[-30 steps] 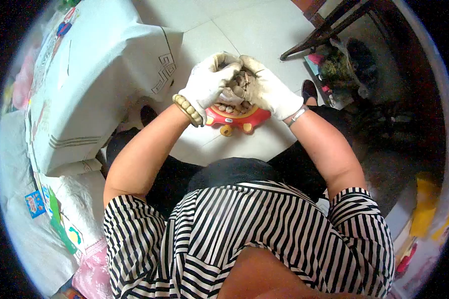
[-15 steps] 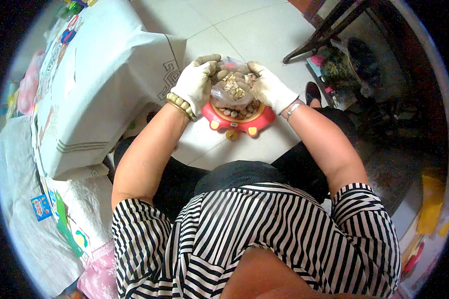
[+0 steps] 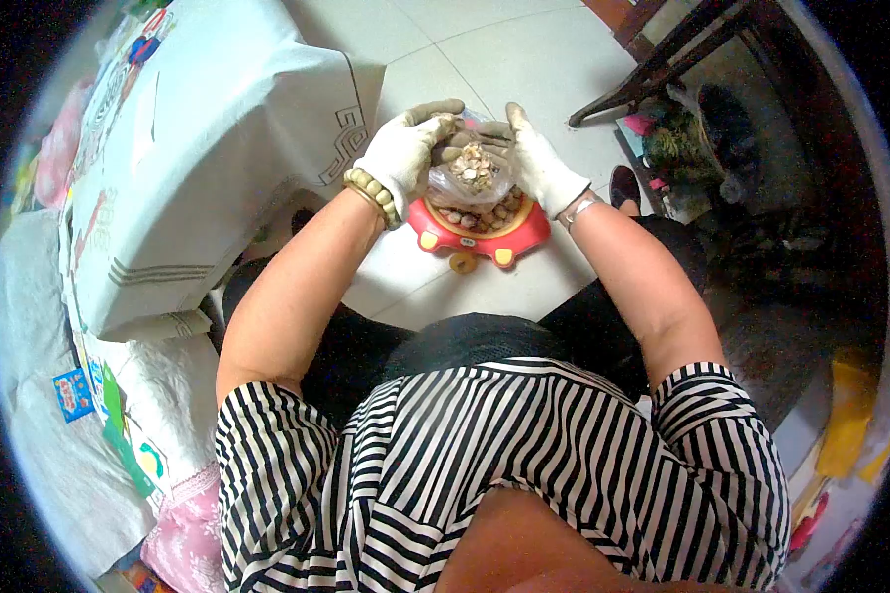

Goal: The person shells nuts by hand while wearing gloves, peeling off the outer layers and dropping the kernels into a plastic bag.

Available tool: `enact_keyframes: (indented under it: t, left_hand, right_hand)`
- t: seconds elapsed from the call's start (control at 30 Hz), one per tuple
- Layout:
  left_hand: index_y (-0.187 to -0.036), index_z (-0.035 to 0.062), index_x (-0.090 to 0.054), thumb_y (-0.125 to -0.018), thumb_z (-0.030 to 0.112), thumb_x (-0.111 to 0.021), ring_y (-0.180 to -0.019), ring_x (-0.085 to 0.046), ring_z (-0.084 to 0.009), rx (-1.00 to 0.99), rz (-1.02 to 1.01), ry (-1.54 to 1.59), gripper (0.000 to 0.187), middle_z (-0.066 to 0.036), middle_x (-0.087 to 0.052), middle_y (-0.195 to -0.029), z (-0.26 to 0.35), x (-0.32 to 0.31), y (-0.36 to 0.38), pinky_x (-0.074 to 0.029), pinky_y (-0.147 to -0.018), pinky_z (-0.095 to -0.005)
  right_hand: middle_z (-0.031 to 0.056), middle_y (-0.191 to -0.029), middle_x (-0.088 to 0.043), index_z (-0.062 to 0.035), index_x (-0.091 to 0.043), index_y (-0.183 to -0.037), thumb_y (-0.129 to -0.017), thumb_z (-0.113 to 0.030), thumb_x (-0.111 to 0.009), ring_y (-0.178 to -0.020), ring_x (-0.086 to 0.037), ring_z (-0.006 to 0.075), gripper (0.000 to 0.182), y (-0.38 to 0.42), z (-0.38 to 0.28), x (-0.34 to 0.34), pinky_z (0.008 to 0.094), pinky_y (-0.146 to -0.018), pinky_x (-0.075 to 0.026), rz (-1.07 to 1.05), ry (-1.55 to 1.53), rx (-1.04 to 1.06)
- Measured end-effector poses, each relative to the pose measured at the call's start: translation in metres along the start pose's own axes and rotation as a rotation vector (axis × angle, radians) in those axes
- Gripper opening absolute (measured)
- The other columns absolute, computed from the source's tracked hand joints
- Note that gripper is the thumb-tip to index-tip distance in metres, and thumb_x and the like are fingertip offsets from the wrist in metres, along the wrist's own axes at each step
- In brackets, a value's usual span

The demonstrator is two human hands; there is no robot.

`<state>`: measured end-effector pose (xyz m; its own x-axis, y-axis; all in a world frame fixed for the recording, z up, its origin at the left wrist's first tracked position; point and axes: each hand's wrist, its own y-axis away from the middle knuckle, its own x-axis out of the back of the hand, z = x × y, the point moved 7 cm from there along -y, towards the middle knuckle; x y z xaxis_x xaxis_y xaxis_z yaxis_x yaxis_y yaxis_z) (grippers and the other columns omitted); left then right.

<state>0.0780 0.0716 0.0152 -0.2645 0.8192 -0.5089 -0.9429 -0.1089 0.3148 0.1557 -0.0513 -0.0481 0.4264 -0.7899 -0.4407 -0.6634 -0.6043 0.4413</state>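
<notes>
My left hand (image 3: 405, 150), in a white glove with grey-coated fingers, curls inward from the left. Facing it, my right hand (image 3: 542, 163) wears a matching glove with its thumb raised. Together the two hands cup a small heap of pale flaky pieces (image 3: 473, 168), too small to name exactly. A clear plastic bag (image 3: 462, 190) bulges just below the heap; whether the fingers also grip it is hidden. Underneath stands a low red stool or tray (image 3: 445, 233) with yellow feet, bearing many small round brownish lumps (image 3: 477, 217).
To the left is a table under a white patterned cloth (image 3: 218, 168). A dark wooden frame (image 3: 653, 69) and a bag of greenery (image 3: 670, 138) are at upper right. A small yellowish ring-shaped thing (image 3: 463, 263) lies on the tiled floor (image 3: 405, 292).
The heap of flaky pieces looks smaller and more gathered between my hands. My right thumb has risen. The view has shifted slightly.
</notes>
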Motion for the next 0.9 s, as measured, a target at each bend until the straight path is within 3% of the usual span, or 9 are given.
enact_keyframes:
  t: [0.1, 0.23, 0.3, 0.33, 0.43, 0.6, 0.7, 0.8, 0.9]
  left_hand:
    - [-0.12, -0.0005, -0.051, -0.093, 0.01, -0.051, -0.077, -0.06, -0.0149, 0.024, 0.058, -0.078, 0.029, -0.013, -0.061, -0.103, -0.002, 0.002, 0.001, -0.051, -0.067, -0.0242]
    - [-0.12, -0.0002, -0.051, -0.093, 0.011, -0.051, -0.073, -0.057, -0.0137, -0.006, 0.14, -0.087, 0.029, -0.011, -0.061, -0.098, -0.004, 0.005, 0.002, -0.05, -0.064, -0.0238]
    - [-0.121, -0.0002, -0.05, -0.093, 0.013, -0.053, -0.074, -0.057, -0.0135, -0.009, 0.108, -0.107, 0.031, -0.011, -0.061, -0.098, -0.006, 0.007, -0.002, -0.05, -0.065, -0.0241]
    - [-0.121, -0.0002, -0.05, -0.093, 0.013, -0.053, -0.074, -0.057, -0.0135, -0.009, 0.108, -0.107, 0.031, -0.011, -0.061, -0.098, -0.006, 0.008, -0.002, -0.05, -0.065, -0.0241]
    - [-0.122, -0.0009, -0.048, -0.092, 0.015, -0.054, -0.081, -0.059, -0.015, -0.074, 0.02, -0.129, 0.034, -0.011, -0.06, -0.1, 0.001, 0.003, -0.001, -0.051, -0.071, -0.0256]
    - [-0.116, -0.0016, -0.052, -0.092, 0.016, -0.056, -0.092, -0.062, -0.019, -0.14, 0.09, -0.114, 0.031, -0.01, -0.061, -0.102, 0.008, 0.001, 0.002, -0.052, -0.081, -0.0283]
    - [-0.112, -0.0016, -0.054, -0.091, 0.016, -0.057, -0.086, -0.062, -0.018, -0.173, 0.04, -0.125, 0.027, -0.01, -0.062, -0.1, 0.012, -0.003, 0.005, -0.052, -0.078, -0.0275]
    - [-0.108, -0.0009, -0.055, -0.091, 0.014, -0.056, -0.081, -0.062, -0.0162, -0.183, 0.073, -0.301, 0.023, -0.009, -0.063, -0.095, 0.015, -0.001, 0.006, -0.051, -0.074, -0.0274]
    - [-0.106, 0.0003, -0.056, -0.09, 0.013, -0.055, -0.079, -0.06, -0.0144, -0.182, 0.098, -0.226, 0.02, -0.008, -0.063, -0.092, 0.008, 0.001, 0.007, -0.05, -0.071, -0.0274]
  right_hand:
    - [0.023, -0.123, -0.049, 0.0101, -0.041, -0.124, -0.094, -0.056, -0.03, -0.118, -0.046, 0.0288, 0.073, 0.0, 0.0, 0.001, 0.0371, -0.105, -0.033, 0.003, -0.011, -0.004]
    - [0.0183, -0.12, -0.053, 0.006, -0.047, -0.122, -0.096, -0.05, -0.03, -0.114, -0.05, 0.0252, 0.064, -0.002, -0.002, 0.005, 0.0353, -0.102, -0.036, -0.002, 0.086, 0.015]
    - [0.0132, -0.115, -0.058, 0.0006, -0.052, -0.12, -0.097, -0.034, -0.038, -0.11, -0.053, 0.0211, 0.044, -0.009, -0.005, 0.006, 0.0322, -0.098, -0.039, -0.106, 0.697, 0.184]
    - [0.0105, -0.111, -0.061, -0.0029, -0.054, -0.12, -0.093, -0.016, -0.044, -0.107, -0.055, 0.0191, 0.031, -0.011, -0.001, 0.001, 0.0292, -0.095, -0.041, -0.005, 0.875, 0.32]
    - [0.0149, -0.111, -0.062, -0.0025, -0.055, -0.118, -0.092, -0.015, -0.047, -0.104, -0.058, 0.0215, 0.03, 0.007, -0.012, -0.016, 0.0335, -0.089, -0.045, 0.024, 1.056, 0.47]
    - [0.0087, -0.102, -0.063, -0.0005, -0.055, -0.115, -0.095, -0.016, -0.046, -0.091, -0.061, 0.0137, 0.027, 0.011, -0.028, -0.027, 0.0247, -0.076, -0.05, 0.032, 0.385, 0.268]
    - [0.0073, -0.098, -0.063, -0.0018, -0.053, -0.116, -0.095, -0.019, -0.049, -0.083, -0.061, 0.0115, 0.027, 0.029, -0.044, -0.04, 0.0235, -0.071, -0.05, -0.081, 0.384, 0.299]
    - [0.0058, -0.093, -0.063, -0.0024, -0.052, -0.116, -0.094, -0.022, -0.052, -0.075, -0.06, 0.0097, 0.029, 0.048, -0.046, -0.06, 0.0227, -0.066, -0.05, -0.061, 0.31, 0.301]
    - [0.0045, -0.091, -0.062, -0.0032, -0.052, -0.113, -0.094, -0.024, -0.054, -0.073, -0.059, 0.0084, 0.028, 0.051, -0.039, -0.064, 0.0226, -0.064, -0.05, -0.063, 0.363, 0.298]
